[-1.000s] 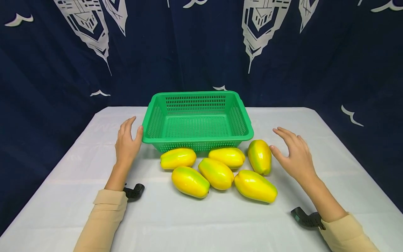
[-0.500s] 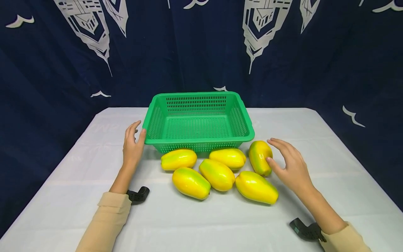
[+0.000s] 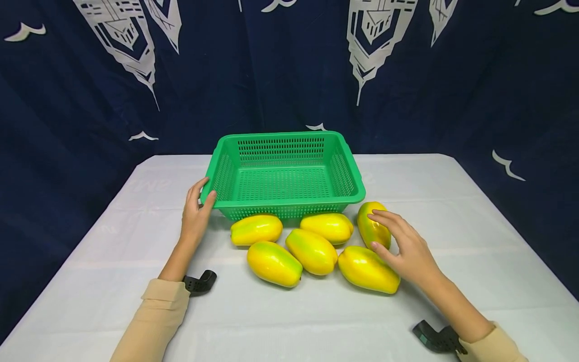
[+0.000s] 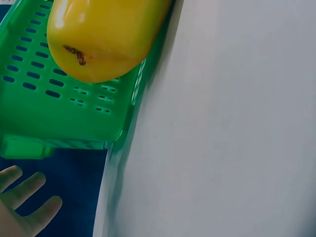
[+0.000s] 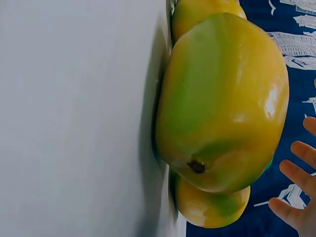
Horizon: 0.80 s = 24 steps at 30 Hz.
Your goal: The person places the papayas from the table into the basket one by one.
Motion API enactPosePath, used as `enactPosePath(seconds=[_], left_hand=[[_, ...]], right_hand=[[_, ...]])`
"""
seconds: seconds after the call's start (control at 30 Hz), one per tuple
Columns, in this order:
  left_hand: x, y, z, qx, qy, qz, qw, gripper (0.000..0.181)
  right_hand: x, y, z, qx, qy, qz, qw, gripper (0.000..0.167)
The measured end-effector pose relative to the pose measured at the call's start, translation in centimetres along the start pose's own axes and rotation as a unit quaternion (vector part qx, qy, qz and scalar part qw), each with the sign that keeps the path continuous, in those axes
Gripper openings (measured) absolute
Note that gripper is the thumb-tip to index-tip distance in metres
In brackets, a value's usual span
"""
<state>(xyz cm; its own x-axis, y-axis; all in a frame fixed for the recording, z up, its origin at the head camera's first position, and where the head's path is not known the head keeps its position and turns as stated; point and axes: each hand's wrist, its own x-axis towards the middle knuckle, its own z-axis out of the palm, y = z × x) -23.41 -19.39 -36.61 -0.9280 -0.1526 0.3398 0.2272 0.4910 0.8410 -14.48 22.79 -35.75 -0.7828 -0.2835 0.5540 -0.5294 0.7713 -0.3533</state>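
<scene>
Nearest on the white table (image 3: pixel 253 327) lie three yellow-green fruits (image 3: pixel 274 264). The right hand (image 3: pixel 409 252) is above the right side of the group, fingers apart, by the far right fruit (image 3: pixel 368 232) — whether it touches, I cannot tell. Two other fruits (image 3: pixel 326 228) lie left of that one, before the green basket (image 3: pixel 282 202). The left hand (image 3: pixel 195 217) — fingers apart — is at its left rim, contact unclear. Farthest hangs a blue curtain (image 3: pixel 280 75).
</scene>
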Motion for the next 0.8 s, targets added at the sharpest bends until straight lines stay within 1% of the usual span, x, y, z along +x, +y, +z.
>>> enactPosePath(seconds=[0.1, 0.17, 0.27, 0.37, 0.43, 0.47, 0.57, 0.7, 0.8], left_hand=[[-0.1, 0.1, 0.1, -0.004, -0.018, -0.008, 0.9998, 0.053], [-0.2, 0.1, 0.1, -0.014, -0.032, -0.014, 0.9993, 0.054], [-0.3, 0.1, 0.2, -0.044, -0.054, -0.020, 0.9974, 0.055], [-0.3, 0.2, 0.1, -0.079, -0.073, -0.019, 0.9941, 0.056], [-0.5, 0.8, 0.0, -0.100, -0.082, -0.022, 0.9914, 0.057], [-0.7, 1.2, -0.1, -0.110, -0.085, -0.023, 0.9901, 0.057], [-0.6, 1.2, 0.0, -0.128, -0.091, -0.033, 0.9871, 0.056], [-0.7, 1.2, 0.0, -0.134, -0.090, -0.043, 0.9859, 0.054], [-1.2, 2.3, -0.1, -0.141, -0.087, -0.044, 0.9853, 0.052]], right_hand=[[-0.1, -0.1, 0.1, -0.003, -0.016, -0.008, 0.9998, 0.052], [-0.2, -0.2, 0.2, -0.003, -0.031, -0.011, 0.9995, 0.052], [-0.4, -0.3, 0.2, 0.001, -0.051, -0.008, 0.9987, 0.052], [-0.5, -0.4, 0.3, 0.001, -0.067, -0.007, 0.9977, 0.052], [-0.6, -0.4, 0.3, 0.001, -0.078, -0.008, 0.9970, 0.052], [-0.6, -0.5, 0.4, 0.001, -0.082, -0.009, 0.9966, 0.052], [-0.6, -0.6, 0.4, -0.001, -0.096, -0.012, 0.9953, 0.051], [-0.7, -0.8, 0.5, 0.002, -0.114, -0.015, 0.9934, 0.051], [-0.8, -0.9, 0.5, 0.006, -0.127, -0.018, 0.9917, 0.051]])
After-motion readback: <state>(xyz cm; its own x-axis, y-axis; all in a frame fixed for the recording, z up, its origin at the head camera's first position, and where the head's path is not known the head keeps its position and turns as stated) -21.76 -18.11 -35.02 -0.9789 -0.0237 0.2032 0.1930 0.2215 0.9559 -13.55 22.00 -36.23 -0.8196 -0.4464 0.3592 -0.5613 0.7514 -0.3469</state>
